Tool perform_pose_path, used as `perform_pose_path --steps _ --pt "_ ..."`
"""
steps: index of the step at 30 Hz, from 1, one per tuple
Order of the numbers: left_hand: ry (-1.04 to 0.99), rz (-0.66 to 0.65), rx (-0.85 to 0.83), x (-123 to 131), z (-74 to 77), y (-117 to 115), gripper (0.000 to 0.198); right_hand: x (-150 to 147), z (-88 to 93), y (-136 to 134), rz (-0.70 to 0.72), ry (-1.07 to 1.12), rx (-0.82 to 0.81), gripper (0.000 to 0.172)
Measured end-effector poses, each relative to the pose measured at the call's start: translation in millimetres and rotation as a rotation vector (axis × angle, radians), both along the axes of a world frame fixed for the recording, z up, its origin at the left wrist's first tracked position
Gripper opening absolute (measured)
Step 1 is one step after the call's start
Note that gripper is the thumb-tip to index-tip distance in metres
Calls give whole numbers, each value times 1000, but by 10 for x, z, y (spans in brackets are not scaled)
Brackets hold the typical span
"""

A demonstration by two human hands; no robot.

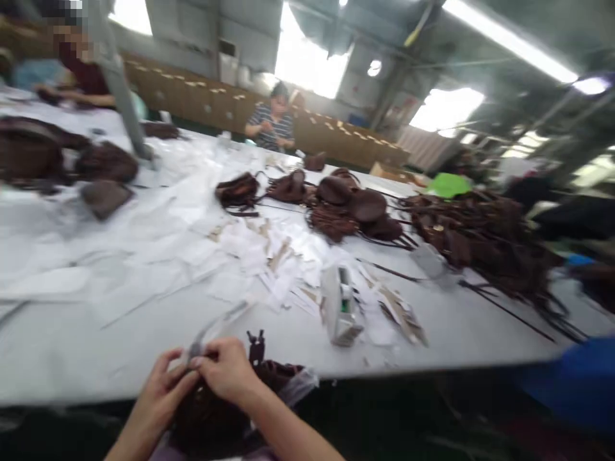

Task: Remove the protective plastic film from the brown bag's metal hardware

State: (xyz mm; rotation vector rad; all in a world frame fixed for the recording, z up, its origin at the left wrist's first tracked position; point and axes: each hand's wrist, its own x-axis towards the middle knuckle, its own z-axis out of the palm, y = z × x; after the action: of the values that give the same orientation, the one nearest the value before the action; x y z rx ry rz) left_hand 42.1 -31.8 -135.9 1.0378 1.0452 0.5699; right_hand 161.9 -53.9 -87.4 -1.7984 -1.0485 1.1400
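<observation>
Your left hand [166,384] and right hand [228,371] pinch a filmy greyish strip [195,349] just above a dark-brown, leathery bag [206,416] at the near edge of the smooth white table [120,358]. Beyond lie crumpled paper [283,285], a blocky pale device [339,310] and rounded brown pouches [368,205]. Two people [273,125] are past the table. Your hands partly hide the bag; its base is too dark to make out.

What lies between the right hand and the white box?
Head view: dark brown piece nearest the right hand, then bare tabletop up to the box.
</observation>
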Motion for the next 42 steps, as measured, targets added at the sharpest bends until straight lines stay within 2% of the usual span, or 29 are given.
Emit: perform_pose_path --steps 2,3,8,11,13,14,18,20,22,25,29,33,37,40,42 --pt "-57 65 -30 -168 3 24 70 4 -24 22 69 -3 33 16" --pt "-93 70 -40 -196 7 20 70 20 -25 7 83 -27 59 17" --pt "-241 35 -53 -137 -57 -62 46 13 -71 -182 119 -240 199 17" --pt "-288 102 -66 -121 -142 -115 36 1 -186 -265 141 -212 266 16" --pt "-241 137 -50 -124 -170 -134 34 48 -270 -287 88 -9 264 11" --pt "-203 147 -32 -127 -172 -139 34 89 -305 -290 42 108 234 14" --pt "-58 116 105 -150 -129 -140 34 290 -371 -232 -220 656 51 45" --pt "-33 63 196 -168 -111 -138 32 378 -366 -157 -325 910 -33 45" --pt "-20 22 275 -192 -115 -137 30 457 -355 -59 -409 1007 -69 39" --pt "21 25 311 -239 -170 -134 32 591 -330 83 -510 957 22 35" --pt "95 87 267 -303 -281 -113 40 812 -214 180 -553 852 185 41" --pt "115 78 262 -353 -378 -108 41 963 -12 199 -477 712 289 48" --pt "117 43 241 -450 -445 -128 39 1016 150 212 -366 572 334 48" --pt "116 -50 222 -557 -370 -36 39 1043 235 241 -313 484 352 43" --pt "112 -56 250 -588 -205 132 41 1045 294 278 -260 424 359 38"
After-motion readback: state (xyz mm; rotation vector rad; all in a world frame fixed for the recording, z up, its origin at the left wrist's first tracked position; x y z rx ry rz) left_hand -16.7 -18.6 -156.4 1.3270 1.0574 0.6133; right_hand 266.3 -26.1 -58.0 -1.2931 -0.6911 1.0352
